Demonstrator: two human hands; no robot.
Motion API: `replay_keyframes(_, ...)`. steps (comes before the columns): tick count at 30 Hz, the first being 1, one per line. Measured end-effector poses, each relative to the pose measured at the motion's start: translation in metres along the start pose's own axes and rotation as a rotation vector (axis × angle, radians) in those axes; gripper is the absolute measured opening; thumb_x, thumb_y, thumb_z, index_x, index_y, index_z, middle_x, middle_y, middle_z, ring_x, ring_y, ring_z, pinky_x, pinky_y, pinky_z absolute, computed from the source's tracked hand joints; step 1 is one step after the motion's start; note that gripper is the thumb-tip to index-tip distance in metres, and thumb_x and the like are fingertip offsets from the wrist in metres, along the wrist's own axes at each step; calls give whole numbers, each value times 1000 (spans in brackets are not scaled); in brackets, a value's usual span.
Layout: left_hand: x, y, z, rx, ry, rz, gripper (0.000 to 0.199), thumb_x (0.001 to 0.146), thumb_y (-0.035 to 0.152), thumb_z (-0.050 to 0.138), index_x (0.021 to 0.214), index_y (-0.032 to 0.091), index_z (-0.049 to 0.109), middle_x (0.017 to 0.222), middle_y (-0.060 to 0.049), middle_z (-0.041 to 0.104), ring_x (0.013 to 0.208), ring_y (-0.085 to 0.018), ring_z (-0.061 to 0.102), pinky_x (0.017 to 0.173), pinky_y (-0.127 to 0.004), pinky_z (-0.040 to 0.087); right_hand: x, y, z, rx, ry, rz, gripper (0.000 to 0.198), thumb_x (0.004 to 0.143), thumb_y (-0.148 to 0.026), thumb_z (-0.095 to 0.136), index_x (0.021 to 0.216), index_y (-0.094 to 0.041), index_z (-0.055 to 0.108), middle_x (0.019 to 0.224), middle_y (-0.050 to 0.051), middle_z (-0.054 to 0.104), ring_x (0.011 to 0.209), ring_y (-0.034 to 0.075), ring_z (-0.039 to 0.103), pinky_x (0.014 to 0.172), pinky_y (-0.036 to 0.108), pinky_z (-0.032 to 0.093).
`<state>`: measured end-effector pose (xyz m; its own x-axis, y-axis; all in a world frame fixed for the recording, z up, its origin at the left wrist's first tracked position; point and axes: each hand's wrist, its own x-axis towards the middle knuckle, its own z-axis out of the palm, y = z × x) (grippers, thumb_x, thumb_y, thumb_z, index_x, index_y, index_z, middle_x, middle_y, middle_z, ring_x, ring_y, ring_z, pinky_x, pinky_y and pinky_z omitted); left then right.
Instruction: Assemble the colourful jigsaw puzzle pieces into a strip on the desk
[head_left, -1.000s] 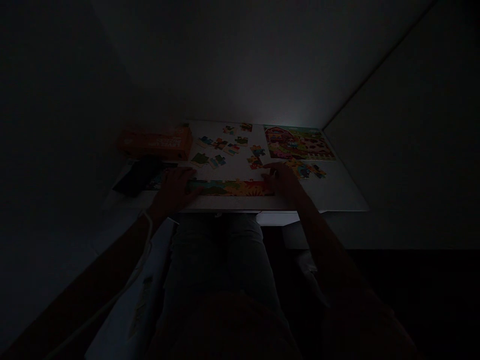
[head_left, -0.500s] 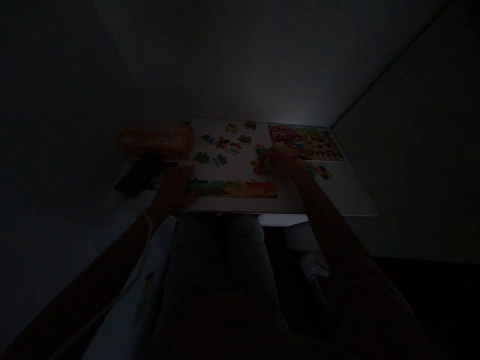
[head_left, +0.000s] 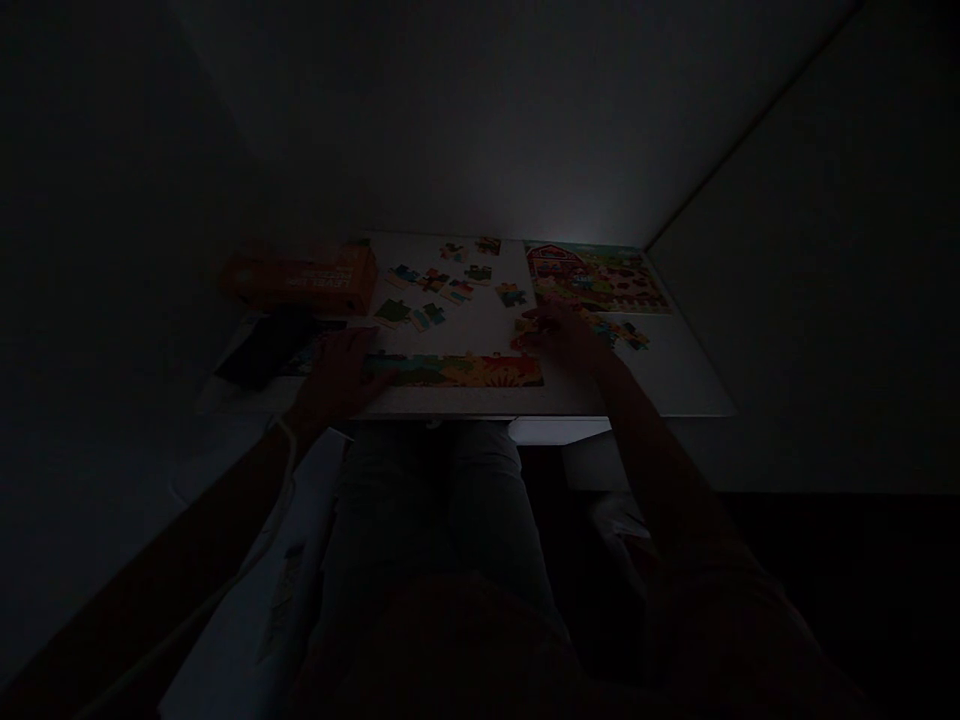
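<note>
The scene is very dark. My left hand (head_left: 341, 372) lies with fingers apart at the left end of a joined strip of jigsaw puzzle (head_left: 465, 372), which shows green, yellow and orange. Over the table right of centre, my right hand (head_left: 574, 338) has its fingers closed on a puzzle piece (head_left: 523, 327), held just above the strip's right end. A teal puzzle piece (head_left: 511, 294) lies beyond these fingers. Several loose puzzle pieces (head_left: 435, 280) are spread on the table behind the strip. More puzzle pieces (head_left: 632, 335) lie right of my right hand, partly hidden by it.
An orange box (head_left: 300, 280) stands at the back left of the white table (head_left: 675, 370). In front of it lies a dark flat object (head_left: 266, 348). A picture sheet with a barn (head_left: 600, 280) rests at the back right. A pale cord (head_left: 285, 480) hangs along my left forearm.
My right hand has moved a little right and towards me with the puzzle piece, leaving the teal piece uncovered. The left hand stays by the strip. The whole view has shifted slightly.
</note>
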<state>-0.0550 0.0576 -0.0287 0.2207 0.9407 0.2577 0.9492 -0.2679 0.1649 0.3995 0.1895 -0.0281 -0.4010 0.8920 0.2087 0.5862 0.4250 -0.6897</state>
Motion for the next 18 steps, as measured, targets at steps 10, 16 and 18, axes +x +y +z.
replay_keyframes(10,1,-5,5,9,-11,6,75,113,63,53,167,11,54,163,-26,61,154,-46,53,136,-63,34,-6,12,7,27,-7,-70,41,105,-59,74,131,-29,85,134,13,83,119,34,78,109,56,64)
replay_keyframes(16,0,-3,4,42,13,13,73,113,60,56,164,8,56,161,-26,62,152,-46,55,135,-61,35,-20,-9,12,-169,64,-128,29,113,-44,66,123,-28,88,134,15,82,129,36,75,120,59,60)
replay_keyframes(18,0,-2,3,43,10,15,72,113,59,56,163,7,56,160,-26,62,151,-46,55,135,-61,36,-35,-20,15,-239,74,-145,31,116,-41,61,128,-27,87,138,15,82,132,36,74,121,59,59)
